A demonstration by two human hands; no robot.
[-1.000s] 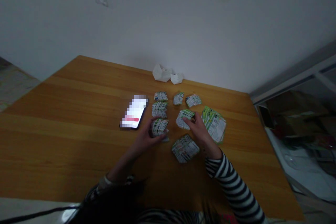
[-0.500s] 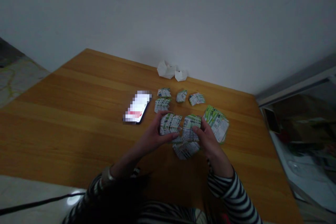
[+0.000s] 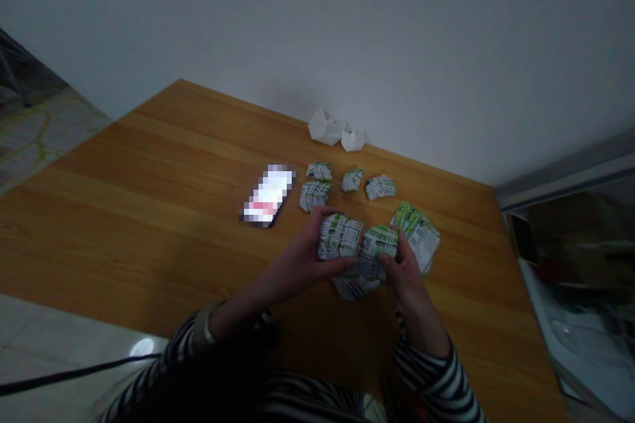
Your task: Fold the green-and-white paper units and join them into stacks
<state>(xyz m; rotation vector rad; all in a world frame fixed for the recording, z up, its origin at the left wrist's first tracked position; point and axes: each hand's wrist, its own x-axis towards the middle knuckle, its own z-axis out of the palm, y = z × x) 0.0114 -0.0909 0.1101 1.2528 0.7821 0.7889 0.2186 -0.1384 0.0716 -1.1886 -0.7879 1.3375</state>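
Note:
My left hand [image 3: 301, 263] is closed round a folded piece of printed green-and-white paper [image 3: 339, 236]. My right hand [image 3: 407, 272] grips a second folded printed piece [image 3: 380, 242]. The two pieces touch side by side above the wooden table [image 3: 149, 211]. Under them lies another folded printed piece [image 3: 353, 287], partly hidden by my hands. Both sleeves are black-and-white striped.
A lit phone [image 3: 268, 194] lies left of the pieces. Three small folded pieces [image 3: 351, 180] and a larger one [image 3: 314, 194] sit behind my hands. A stack of flat printed sheets [image 3: 418, 236] lies to the right. Two white folded paper shapes [image 3: 335, 131] stand by the wall.
Both hands lifted their folded pieces off the table and brought them together in front of me. The camera view shifted, so the table contents sit further right.

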